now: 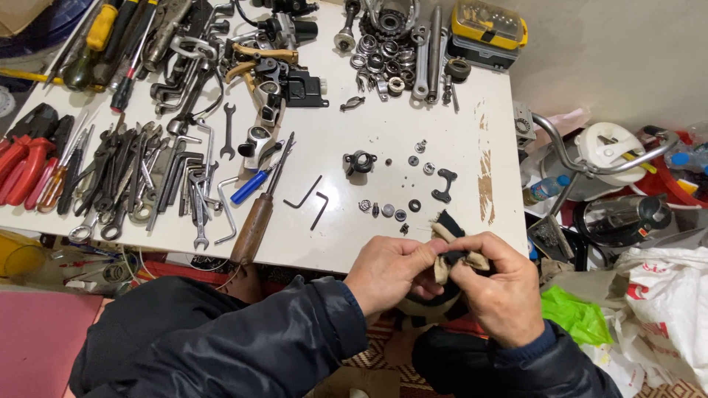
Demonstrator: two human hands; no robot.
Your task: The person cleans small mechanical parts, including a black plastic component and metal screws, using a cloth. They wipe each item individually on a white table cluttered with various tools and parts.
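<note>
My left hand (pixel 391 271) and my right hand (pixel 498 284) meet just below the white table's front edge (pixel 310 254). Both pinch a dirty beige and black rag (pixel 451 254) bunched between the fingers; whatever is inside the rag is hidden. Just above the hands, on the table, lie several small washers, bearings and springs (pixel 394 211), a black round housing (pixel 359 162) and a small black bracket (pixel 444 184). Two black hex keys (pixel 313 200) lie to the left of these parts.
Wrenches, pliers and screwdrivers (pixel 140 177) crowd the table's left half. A wooden-handled tool (pixel 254 225) and a blue-handled one (pixel 249 187) lie mid-table. Bearings and sprockets (pixel 387 51) and a yellow bit case (pixel 488 28) sit at the back. A handlebar (pixel 582 158) and bags (pixel 656 309) are on the right.
</note>
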